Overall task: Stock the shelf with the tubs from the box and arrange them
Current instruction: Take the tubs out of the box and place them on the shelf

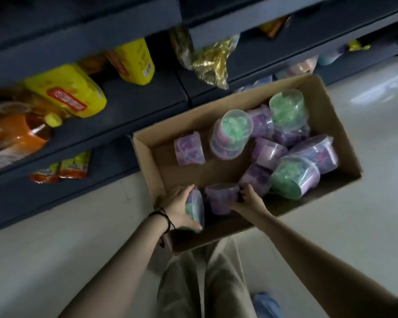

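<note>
An open cardboard box (336, 143) lies on the floor below me, holding several clear tubs with purple and green contents. My left hand (178, 206) grips one tub (195, 208) at the box's near left corner. My right hand (249, 199) curls round a purple tub (220, 196) beside it. More tubs (232, 134) are piled toward the box's right end, some on their sides. A few tubs (306, 65) stand on the low dark shelf (257, 58) behind the box.
Dark blue shelving (133, 95) runs along the left and top, with yellow bags (67, 90), an orange pack (12, 136) and gold-wrapped goods (209, 63). The pale floor (377, 106) lies to the right. My legs (205, 283) stand just in front of the box.
</note>
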{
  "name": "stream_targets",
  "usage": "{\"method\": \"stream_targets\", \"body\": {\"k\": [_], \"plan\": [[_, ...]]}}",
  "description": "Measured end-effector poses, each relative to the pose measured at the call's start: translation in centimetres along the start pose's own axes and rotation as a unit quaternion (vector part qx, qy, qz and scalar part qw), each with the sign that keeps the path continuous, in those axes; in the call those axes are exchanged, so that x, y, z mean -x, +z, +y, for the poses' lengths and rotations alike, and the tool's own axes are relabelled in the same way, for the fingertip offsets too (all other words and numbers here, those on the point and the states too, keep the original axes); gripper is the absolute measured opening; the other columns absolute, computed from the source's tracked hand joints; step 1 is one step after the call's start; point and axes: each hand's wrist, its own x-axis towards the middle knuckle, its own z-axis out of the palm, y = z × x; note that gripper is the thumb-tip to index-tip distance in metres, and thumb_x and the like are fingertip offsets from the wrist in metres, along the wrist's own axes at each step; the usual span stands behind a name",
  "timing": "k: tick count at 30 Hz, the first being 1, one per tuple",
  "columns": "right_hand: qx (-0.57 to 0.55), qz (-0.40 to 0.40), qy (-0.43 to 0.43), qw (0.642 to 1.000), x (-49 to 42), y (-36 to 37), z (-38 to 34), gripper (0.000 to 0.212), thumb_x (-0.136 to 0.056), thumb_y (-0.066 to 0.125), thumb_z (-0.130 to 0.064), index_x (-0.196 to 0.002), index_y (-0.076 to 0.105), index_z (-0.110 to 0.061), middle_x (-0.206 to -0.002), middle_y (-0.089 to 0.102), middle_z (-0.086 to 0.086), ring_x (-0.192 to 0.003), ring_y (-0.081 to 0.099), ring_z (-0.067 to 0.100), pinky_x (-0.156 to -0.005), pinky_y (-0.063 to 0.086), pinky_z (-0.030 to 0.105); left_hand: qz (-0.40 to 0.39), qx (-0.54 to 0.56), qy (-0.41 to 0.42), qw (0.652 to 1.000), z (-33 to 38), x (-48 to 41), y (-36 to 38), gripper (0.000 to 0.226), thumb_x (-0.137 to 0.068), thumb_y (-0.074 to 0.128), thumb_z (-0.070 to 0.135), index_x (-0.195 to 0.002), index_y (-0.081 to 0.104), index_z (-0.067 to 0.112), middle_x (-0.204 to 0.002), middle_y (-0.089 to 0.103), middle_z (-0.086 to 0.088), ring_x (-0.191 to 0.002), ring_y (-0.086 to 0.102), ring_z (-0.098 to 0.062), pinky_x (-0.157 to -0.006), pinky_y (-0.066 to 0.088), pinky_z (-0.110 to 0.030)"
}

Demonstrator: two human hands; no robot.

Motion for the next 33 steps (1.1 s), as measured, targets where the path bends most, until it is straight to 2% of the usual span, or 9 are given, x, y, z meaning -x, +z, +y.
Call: {"method": "stream_targets", "body": {"k": [2, 4, 8, 11, 14, 17, 21, 26, 33], "plan": [[0.011, -0.017, 0.028, 0.999, -1.5, 1.2, 0.2, 0.088, -0.072, 0.081, -0.033, -0.142, 0.033, -0.01, -0.138, 0.04, 0.014, -0.126, 0.044, 0.034, -0.104, 0.041, 0.04, -0.026, -0.037, -0.008, 0.999, -0.8, -1.3, 0.4, 0.131, -0.051, 0.084, 0.059, -0.151, 0.006, 0.024, -0.156, 0.016, 0.003, -0.142, 0.018, -0.017, -0.115, 0.019, -0.03], [0.009, -0.011, 0.049, 0.999, -2.6, 2.3, 0.2, 0.099, -0.073, 0.081, -0.034, -0.147, 0.021, -0.008, -0.146, 0.025, 0.019, -0.133, 0.035, 0.038, -0.107, 0.035, 0.039, -0.022, 0.047, -0.036, 0.998, -1.0, -1.9, 0.4, 0.124, -0.051, 0.083, 0.061, -0.148, 0.015, 0.024, -0.148, 0.031, 0.002, -0.132, 0.035, -0.015, -0.108, 0.032, -0.028], [-0.019, -0.001, 0.083, 0.996, -4.1, 3.9, 0.7, 0.109, -0.069, 0.083, -0.038, -0.148, 0.013, -0.01, -0.147, 0.028, 0.02, -0.131, 0.039, 0.037, -0.105, 0.038, 0.038, 0.111, 0.22, -0.096, 0.964, -0.9, -3.4, 0.3, 0.066, -0.068, 0.078, 0.049, -0.116, 0.04, 0.022, -0.093, 0.047, 0.012, -0.083, 0.05, -0.004, -0.06, 0.038, -0.008], [-0.032, 0.006, 0.086, 0.996, -5.0, 4.7, 0.6, 0.114, -0.065, 0.085, -0.041, -0.147, 0.012, -0.01, -0.147, 0.032, 0.017, -0.131, 0.041, 0.034, -0.104, 0.039, 0.039, 0.215, 0.302, -0.124, 0.92, -0.8, -4.3, 0.1, 0.074, -0.063, 0.075, 0.063, -0.113, 0.047, 0.015, -0.1, 0.059, 0.003, -0.092, 0.06, -0.015, -0.067, 0.042, -0.02], [-0.048, 0.012, 0.072, 0.996, -5.7, 5.0, 0.6, 0.12, -0.06, 0.088, -0.039, -0.149, 0.011, -0.014, -0.149, 0.029, 0.015, -0.134, 0.037, 0.033, -0.108, 0.038, 0.042, 0.209, 0.359, -0.164, 0.895, -0.8, -5.4, 0.1, 0.079, -0.066, 0.066, 0.071, -0.119, 0.047, 0.014, -0.108, 0.063, 0.0, -0.096, 0.062, -0.017, -0.08, 0.043, -0.025], [-0.077, 0.019, 0.068, 0.995, -5.9, 4.8, 0.5, 0.12, -0.057, 0.09, -0.038, -0.148, 0.016, -0.014, -0.147, 0.034, 0.013, -0.132, 0.041, 0.031, -0.103, 0.043, 0.04, 0.169, 0.354, -0.137, 0.91, -0.4, -5.8, 0.3, 0.115, -0.047, 0.065, 0.086, -0.131, 0.041, 0.011, -0.124, 0.06, -0.001, -0.107, 0.06, -0.016, -0.097, 0.046, -0.031], [-0.069, 0.033, 0.053, 0.996, -5.1, 4.1, 0.4, 0.119, -0.046, 0.09, -0.048, -0.14, 0.025, -0.015, -0.139, 0.044, 0.011, -0.124, 0.049, 0.028, -0.096, 0.049, 0.04, 0.155, 0.366, -0.103, 0.912, -0.2, -5.7, 1.9, 0.047, -0.062, 0.085, 0.042, -0.097, 0.059, 0.023, -0.097, 0.067, 0.006, -0.088, 0.065, -0.008, -0.076, 0.051, -0.018], [-0.168, 0.051, 0.046, 0.983, -3.4, 2.0, -0.4, 0.114, -0.056, 0.09, -0.04, -0.143, 0.02, -0.017, -0.129, 0.048, 0.004, -0.113, 0.054, 0.023, -0.093, 0.051, 0.04, 0.206, 0.448, -0.085, 0.866, 0.1, -4.1, 0.7, 0.054, -0.059, 0.089, 0.027, -0.104, 0.064, 0.012, -0.093, 0.071, 0.002, -0.08, 0.067, -0.006, -0.061, 0.05, -0.013], [-0.305, -0.018, -0.05, 0.951, 1.7, -5.7, -6.2, 0.077, -0.073, 0.083, -0.022, -0.133, 0.034, -0.015, -0.117, 0.058, 0.006, -0.103, 0.065, 0.022, -0.085, 0.057, 0.039, 0.256, 0.494, 0.026, 0.831, 4.1, 2.5, -4.3, 0.056, -0.055, 0.089, 0.014, -0.102, 0.06, 0.022, -0.094, 0.071, 0.003, -0.091, 0.068, -0.014, -0.074, 0.056, -0.028]]}}
